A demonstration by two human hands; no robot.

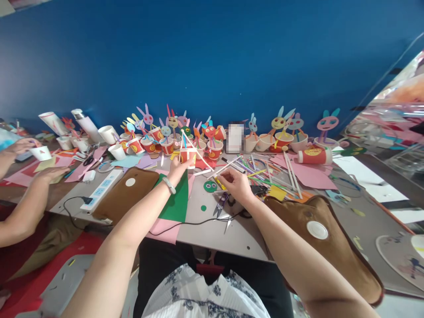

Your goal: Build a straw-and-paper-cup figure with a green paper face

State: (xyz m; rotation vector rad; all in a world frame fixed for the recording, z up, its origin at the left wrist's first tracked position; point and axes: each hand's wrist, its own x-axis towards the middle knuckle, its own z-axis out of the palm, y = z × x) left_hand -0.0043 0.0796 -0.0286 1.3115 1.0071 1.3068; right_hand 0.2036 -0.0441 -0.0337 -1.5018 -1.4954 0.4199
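My left hand (179, 171) is closed around a small paper cup (188, 154) with a red patch. Thin white strips (202, 155) stick up and out from the cup. My right hand (234, 182) is over the table with fingertips pinched together, beside a yellow item (219, 182) whose kind I cannot make out. Whether the fingers grip it is not clear. Between the hands lies a green paper disc with two eyes (210, 186). A smaller green dot (203, 208) is nearer to me. Purple-handled scissors (221, 204) lie below my right hand.
Cups with paper bunny heads (165, 131) line the wall. Loose coloured sticks (261, 170) are heaped at right. Brown cushions (127, 191) (319, 221), a power strip (105, 190) and a black cable (195, 223) lie on the table. A co-worker's hands (49, 174) are at left.
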